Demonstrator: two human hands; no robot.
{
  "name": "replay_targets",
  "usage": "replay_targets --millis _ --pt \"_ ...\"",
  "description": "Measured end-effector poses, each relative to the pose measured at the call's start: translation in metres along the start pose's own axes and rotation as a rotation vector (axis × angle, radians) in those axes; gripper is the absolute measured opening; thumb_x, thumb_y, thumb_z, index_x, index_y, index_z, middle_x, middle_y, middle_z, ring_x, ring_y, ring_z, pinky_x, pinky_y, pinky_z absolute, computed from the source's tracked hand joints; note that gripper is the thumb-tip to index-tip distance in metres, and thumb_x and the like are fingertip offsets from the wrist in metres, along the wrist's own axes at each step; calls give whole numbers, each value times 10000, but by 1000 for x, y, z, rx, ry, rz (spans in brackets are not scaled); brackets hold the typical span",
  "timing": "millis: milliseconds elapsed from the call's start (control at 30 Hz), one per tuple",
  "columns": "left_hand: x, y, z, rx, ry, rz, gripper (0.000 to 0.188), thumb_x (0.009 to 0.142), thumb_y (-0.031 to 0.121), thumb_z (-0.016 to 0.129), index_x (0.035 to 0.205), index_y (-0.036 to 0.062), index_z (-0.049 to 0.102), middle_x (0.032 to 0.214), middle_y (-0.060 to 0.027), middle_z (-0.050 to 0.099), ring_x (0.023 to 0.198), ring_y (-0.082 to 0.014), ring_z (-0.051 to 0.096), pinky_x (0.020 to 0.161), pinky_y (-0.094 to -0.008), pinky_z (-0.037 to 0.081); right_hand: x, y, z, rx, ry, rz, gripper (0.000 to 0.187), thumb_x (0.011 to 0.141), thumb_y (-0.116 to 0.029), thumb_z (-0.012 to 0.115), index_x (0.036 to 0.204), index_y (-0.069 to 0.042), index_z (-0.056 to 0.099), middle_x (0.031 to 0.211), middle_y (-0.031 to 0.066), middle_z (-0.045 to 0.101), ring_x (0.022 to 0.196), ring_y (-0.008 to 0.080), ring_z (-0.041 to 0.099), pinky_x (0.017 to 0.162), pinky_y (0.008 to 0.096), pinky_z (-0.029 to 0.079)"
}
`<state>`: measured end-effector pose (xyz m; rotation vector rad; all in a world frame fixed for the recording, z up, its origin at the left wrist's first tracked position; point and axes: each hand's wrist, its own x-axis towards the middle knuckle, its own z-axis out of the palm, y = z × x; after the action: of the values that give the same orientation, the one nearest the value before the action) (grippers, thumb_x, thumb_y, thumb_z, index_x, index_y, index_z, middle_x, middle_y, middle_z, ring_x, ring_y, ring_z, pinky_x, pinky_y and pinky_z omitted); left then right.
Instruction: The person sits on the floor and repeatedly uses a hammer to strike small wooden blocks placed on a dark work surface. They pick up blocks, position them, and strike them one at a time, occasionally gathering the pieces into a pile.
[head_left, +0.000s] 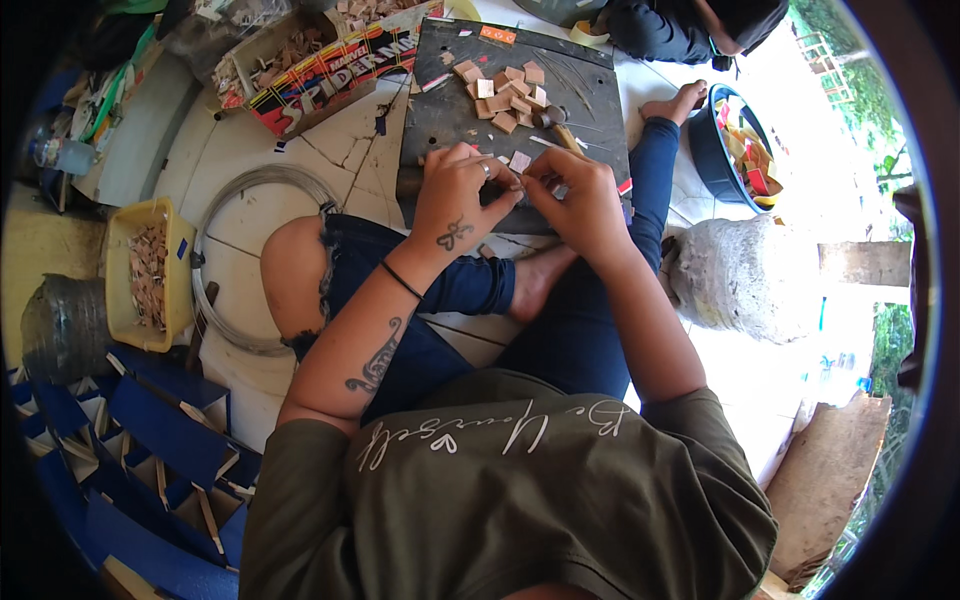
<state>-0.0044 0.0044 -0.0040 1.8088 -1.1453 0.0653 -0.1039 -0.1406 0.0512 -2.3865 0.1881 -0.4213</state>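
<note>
My left hand (462,192) and my right hand (577,197) meet over the near edge of a low dark work block (430,110). Both have thumb and fingers pinched together, tips almost touching; whatever small thing they hold is too little to make out. Just beyond the fingertips lies a small pale pinkish square piece (520,162). A hammer (549,117) rests on the block, its wooden handle (569,139) pointing toward my right hand. Several small wooden squares (505,93) are heaped farther back on the block.
At the far left stands a printed carton (335,70) full of wood scraps. A yellow bin (120,300) of small pieces and a coil of wire (215,215) are on the left. Blue wooden parts (165,410) pile up near left. A dark tub (708,150) sits right; another person (665,30) sits beyond.
</note>
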Motion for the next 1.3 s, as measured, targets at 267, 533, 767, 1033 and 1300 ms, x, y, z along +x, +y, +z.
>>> replay_targets --millis 267,533,767,1033,1300 --pt "6 4 6 -150 9 -51 98 788 153 727 795 66 684 804 -26 661 818 -243 610 833 -395 427 1 6 4 98 14 150 116 781 -81 727 824 6 664 842 124 666 718 251 672 656 340 528" --pt "9 9 1 -101 21 44 91 788 54 701 753 -3 638 746 -106 623 730 -291 620 697 -372 472 -59 10 -38 -521 118 181 508 794 -193 751 1216 -23 524 1118 168 592 1049 376 588 901 435 470" --pt "11 15 2 -137 -21 -28 87 801 40 676 756 -11 623 756 -121 617 728 -298 626 680 -366 483 -111 26 -41 -230 55 456 441 843 -35 644 1254 -29 482 1093 183 586 985 439 615 836 475 503" --pt "8 20 0 -198 -27 -70 88 814 41 673 775 -15 618 769 -121 613 731 -282 628 690 -349 482 -138 -16 -71 1097 -40 580 498 978 -123 466 1444 10 348 979 90 563 632 103 529 503 199 410" --pt "10 16 3 -163 19 -14 74 795 37 680 759 11 621 738 -107 628 664 -285 634 641 -364 490 -143 -50 -82 93 -26 210 511 965 -25 506 1461 -56 386 894 129 594 730 227 642 607 341 509"
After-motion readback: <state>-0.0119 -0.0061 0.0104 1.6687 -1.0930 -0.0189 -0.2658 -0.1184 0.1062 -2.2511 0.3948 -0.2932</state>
